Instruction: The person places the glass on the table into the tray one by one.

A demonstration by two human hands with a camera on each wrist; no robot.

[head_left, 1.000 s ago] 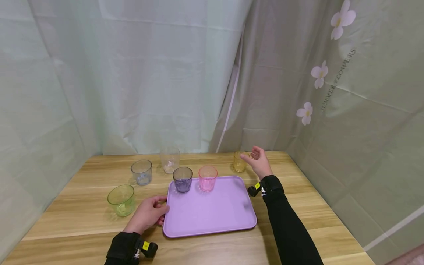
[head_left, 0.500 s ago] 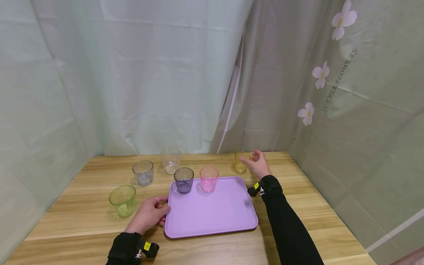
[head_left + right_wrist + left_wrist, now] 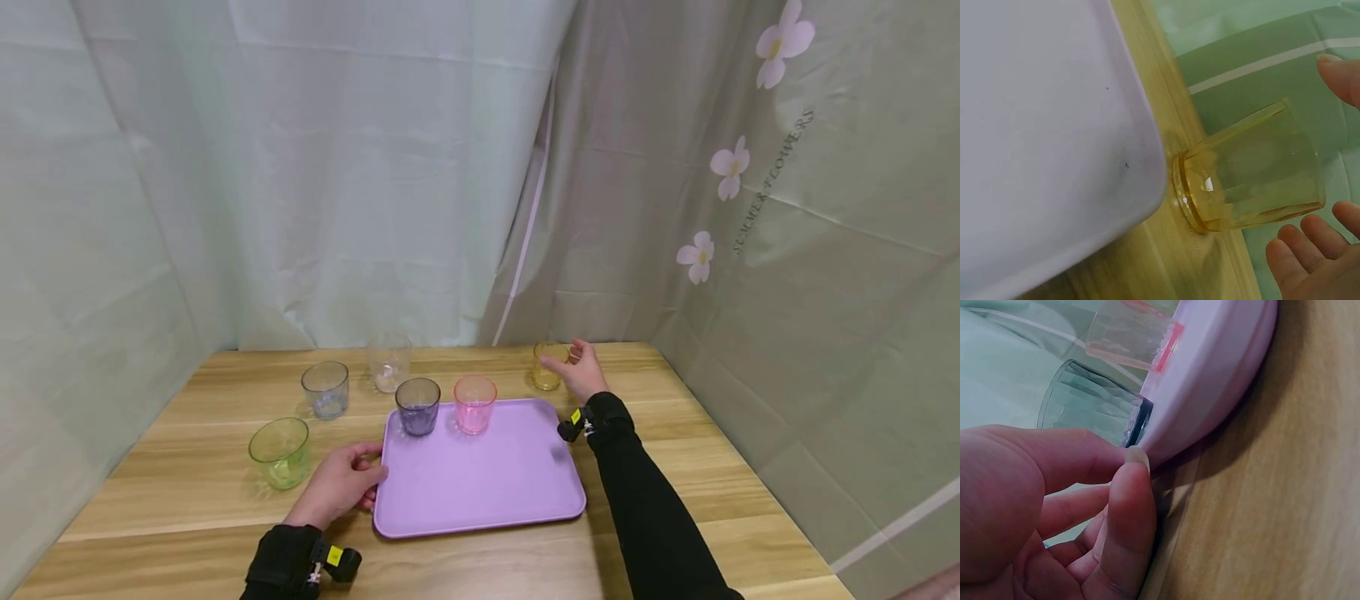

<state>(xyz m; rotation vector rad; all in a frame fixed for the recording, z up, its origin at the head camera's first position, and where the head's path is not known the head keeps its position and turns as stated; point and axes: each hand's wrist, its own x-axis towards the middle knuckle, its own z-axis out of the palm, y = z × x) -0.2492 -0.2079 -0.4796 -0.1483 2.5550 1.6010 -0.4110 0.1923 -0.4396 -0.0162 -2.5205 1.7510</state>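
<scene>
1 tray (image 3: 483, 483), 1 wooden table (image 3: 195, 508) under it. 6 cups: 2 on tray, dark purple cup (image 3: 417, 407) and pink cup (image 3: 475, 405); 2 left of tray, green cup (image 3: 280, 454) and blue-grey cup (image 3: 326, 390); 2 beyond its far edge, clear cup (image 3: 390, 367) and yellow cup (image 3: 543, 377). 2 hands: left hand (image 3: 337, 483) at tray's left edge, right hand (image 3: 583, 372) past far right corner. 3 printed flowers (image 3: 732, 168) high right of tray.

The left hand (image 3: 337, 485) is curled; the right hand (image 3: 583, 373), farther forward, has its thumb (image 3: 1344, 82) apart.
</scene>
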